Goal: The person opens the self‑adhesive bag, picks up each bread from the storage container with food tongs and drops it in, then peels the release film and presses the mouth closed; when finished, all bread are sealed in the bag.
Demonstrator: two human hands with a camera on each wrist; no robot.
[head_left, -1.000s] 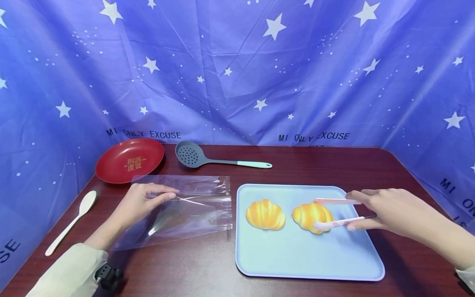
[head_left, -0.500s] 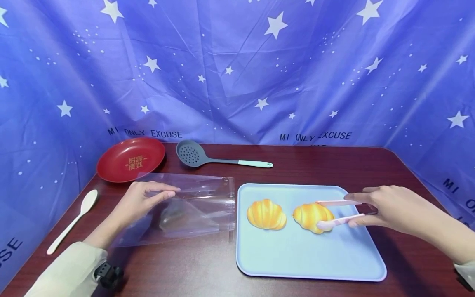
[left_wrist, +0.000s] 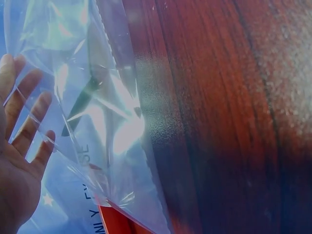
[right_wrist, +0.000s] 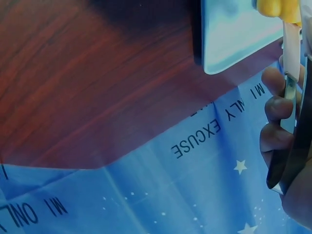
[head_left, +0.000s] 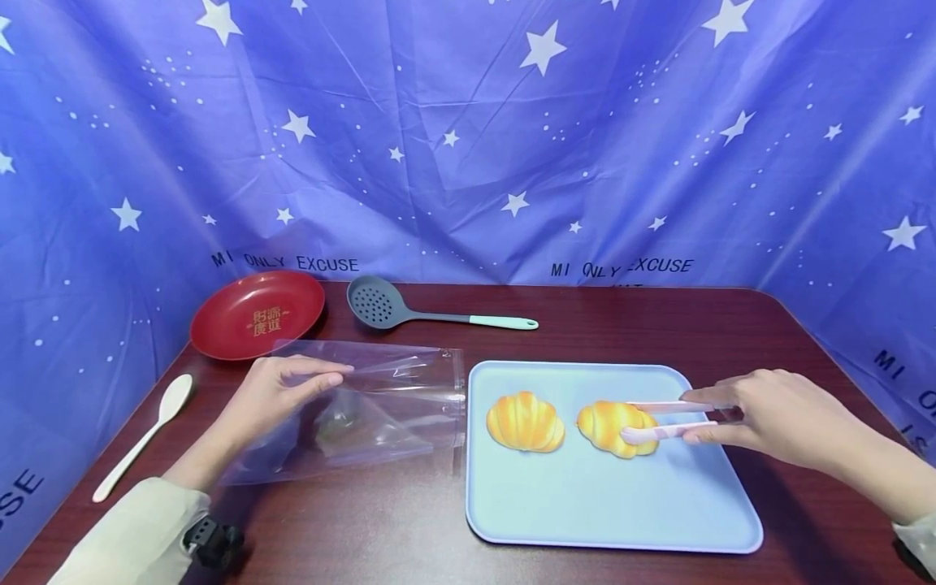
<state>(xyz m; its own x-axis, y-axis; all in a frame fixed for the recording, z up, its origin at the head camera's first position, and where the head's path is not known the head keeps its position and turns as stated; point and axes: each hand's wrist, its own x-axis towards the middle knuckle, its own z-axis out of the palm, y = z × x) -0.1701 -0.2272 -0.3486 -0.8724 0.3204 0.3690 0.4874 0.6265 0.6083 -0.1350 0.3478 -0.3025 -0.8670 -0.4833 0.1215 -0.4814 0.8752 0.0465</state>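
My left hand point(head_left: 281, 392) pinches the upper side of a clear plastic bag point(head_left: 424, 406) between thumb and fingers. The bag is raised off the table, its strip-edged end facing the tray. In the left wrist view the other fingers point(left_wrist: 30, 127) are spread beside the film. On the right, my right hand point(head_left: 786, 416) holds pale pink food tongs point(head_left: 676, 431) with dark handles. Their two arms lie on either side of the right-hand croissant point(head_left: 605, 426), which rests on a light blue tray point(head_left: 585, 504). A second croissant point(head_left: 523, 422) lies to its left.
Behind the bag stand a red plate point(head_left: 234, 317) with gold characters and a grey skimmer point(head_left: 374, 302) with a mint handle. A white spoon point(head_left: 146, 435) lies at far left. A starry blue curtain point(head_left: 468, 187) encloses the dark wooden table point(head_left: 658, 325).
The tongs' arms have drawn closer together against the right croissant as my right hand squeezes. The bag's film has shifted slightly; my left hand stays nearly in place.
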